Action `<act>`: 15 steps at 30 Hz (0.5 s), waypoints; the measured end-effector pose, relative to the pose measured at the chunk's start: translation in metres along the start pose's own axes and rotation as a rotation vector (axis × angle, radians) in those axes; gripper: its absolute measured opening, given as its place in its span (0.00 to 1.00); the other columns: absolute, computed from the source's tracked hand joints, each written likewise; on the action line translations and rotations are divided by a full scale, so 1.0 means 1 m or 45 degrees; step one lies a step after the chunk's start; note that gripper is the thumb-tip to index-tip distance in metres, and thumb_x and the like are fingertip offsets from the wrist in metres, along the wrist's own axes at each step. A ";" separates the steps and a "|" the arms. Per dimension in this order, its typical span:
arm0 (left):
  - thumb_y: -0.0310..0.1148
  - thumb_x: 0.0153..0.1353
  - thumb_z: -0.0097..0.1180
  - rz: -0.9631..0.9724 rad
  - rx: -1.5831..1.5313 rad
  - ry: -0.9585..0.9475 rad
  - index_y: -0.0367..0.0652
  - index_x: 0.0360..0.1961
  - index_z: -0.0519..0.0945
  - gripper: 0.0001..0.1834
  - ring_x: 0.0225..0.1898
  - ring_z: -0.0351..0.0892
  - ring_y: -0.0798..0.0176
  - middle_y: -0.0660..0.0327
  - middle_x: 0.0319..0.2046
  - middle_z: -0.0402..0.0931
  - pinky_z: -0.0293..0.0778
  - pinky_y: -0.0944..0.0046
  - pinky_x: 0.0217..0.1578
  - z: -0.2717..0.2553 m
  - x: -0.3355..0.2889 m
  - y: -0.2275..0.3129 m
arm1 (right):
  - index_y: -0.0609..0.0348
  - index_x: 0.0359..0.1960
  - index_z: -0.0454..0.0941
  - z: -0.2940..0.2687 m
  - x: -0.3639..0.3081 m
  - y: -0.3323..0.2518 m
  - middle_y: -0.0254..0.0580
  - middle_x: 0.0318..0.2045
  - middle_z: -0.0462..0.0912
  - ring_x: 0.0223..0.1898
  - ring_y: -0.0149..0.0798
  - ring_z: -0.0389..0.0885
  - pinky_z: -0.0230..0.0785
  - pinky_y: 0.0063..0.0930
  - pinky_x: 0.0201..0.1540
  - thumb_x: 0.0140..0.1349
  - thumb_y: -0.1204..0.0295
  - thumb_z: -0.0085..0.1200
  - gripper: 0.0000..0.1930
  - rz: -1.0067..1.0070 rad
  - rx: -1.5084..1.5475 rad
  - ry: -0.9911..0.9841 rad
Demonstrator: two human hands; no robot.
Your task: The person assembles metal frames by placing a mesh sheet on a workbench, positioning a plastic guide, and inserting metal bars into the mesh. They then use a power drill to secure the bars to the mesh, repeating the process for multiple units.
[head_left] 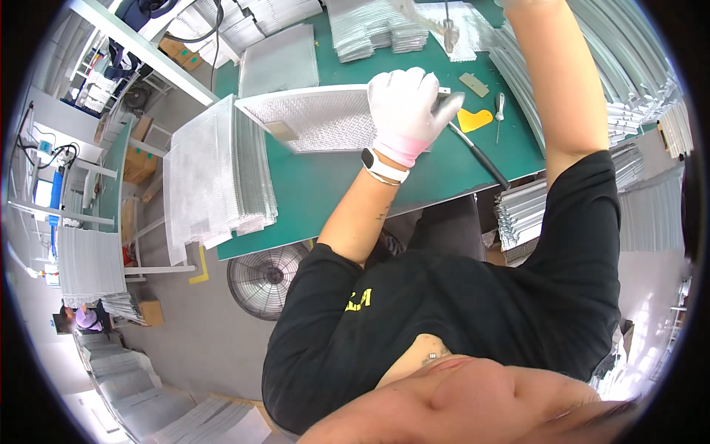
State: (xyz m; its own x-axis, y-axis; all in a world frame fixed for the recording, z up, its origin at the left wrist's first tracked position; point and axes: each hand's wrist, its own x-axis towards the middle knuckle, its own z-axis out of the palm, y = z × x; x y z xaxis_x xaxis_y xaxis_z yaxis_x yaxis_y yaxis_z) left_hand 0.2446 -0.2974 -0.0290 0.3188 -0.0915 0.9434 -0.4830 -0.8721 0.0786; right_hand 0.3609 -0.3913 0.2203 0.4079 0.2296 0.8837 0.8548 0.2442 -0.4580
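My left hand (403, 111), in a white glove with a pink cuff, grips the upper edge of a silver-framed mesh panel (333, 122). Its fingers fold over the frame, with the thumb sticking out to the right. The panel stands tilted on the green table (458, 174), and a beige patch (281, 131) shows on its face. My right arm reaches far up to the right; its hand (521, 3) is almost wholly cut off by the upper edge, so its fingers are hidden. Right of my left hand lie a black-handled tool (482, 157), a yellow scraper (474, 120) and a screwdriver (500, 109).
Stacked mesh sheets (214, 170) overhang the table's left end. More sheets (373, 29) lie at the back, near a metal tool (448, 33). Long metal strips (621, 63) are piled at the right. A floor fan (272, 277) stands below the table's front edge.
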 end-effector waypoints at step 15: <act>0.40 0.45 0.66 -0.056 0.054 -0.009 0.54 0.23 0.80 0.08 0.26 0.75 0.57 0.67 0.22 0.75 0.65 0.52 0.33 0.008 0.000 0.001 | 0.46 0.41 0.75 0.001 -0.054 -0.005 0.30 0.28 0.79 0.25 0.26 0.75 0.65 0.18 0.24 0.70 0.58 0.56 0.09 0.449 0.848 0.004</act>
State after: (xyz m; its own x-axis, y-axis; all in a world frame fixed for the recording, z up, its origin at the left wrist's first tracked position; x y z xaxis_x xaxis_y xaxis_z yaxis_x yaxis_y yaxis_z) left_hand 0.2507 -0.3024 -0.0319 0.3446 -0.0556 0.9371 -0.4332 -0.8950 0.1062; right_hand 0.3344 -0.4039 0.1741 0.6234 0.3972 0.6735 0.2985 0.6752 -0.6745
